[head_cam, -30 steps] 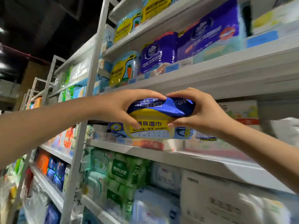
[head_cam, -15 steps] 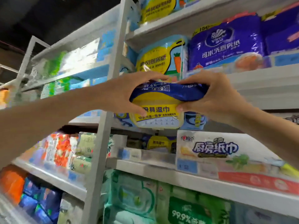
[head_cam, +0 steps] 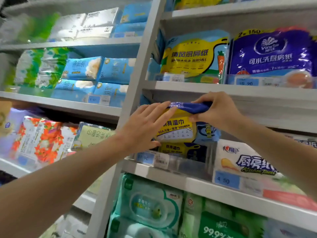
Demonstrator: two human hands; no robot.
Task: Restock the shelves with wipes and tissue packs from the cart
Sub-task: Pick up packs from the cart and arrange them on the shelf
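On the middle shelf (head_cam: 188,176) of the right-hand bay, a soft blue-and-yellow plastic pack of wet wipes (head_cam: 178,125) sits at the front edge, resting on a second pack of the same kind (head_cam: 178,148) that lies behind the clear price rail. Its long axis runs left to right along the shelf front, its printed yellow face turned toward the near side. The left hand (head_cam: 145,127) lies flat against the pack's near left end with fingers straight, pressing rather than gripping, thumb low by the lower pack. The right hand (head_cam: 217,112) pinches the blue top seam at the right end, fingers curled over it. The pack lies between the two hands, and the open depth of the shelf is on its far side — so the coming push likely runs straight away, under the shelf above (head_cam: 223,91). A white kitchen-paper pack (head_cam: 240,160) stands just to the right, leaving little sideways room.
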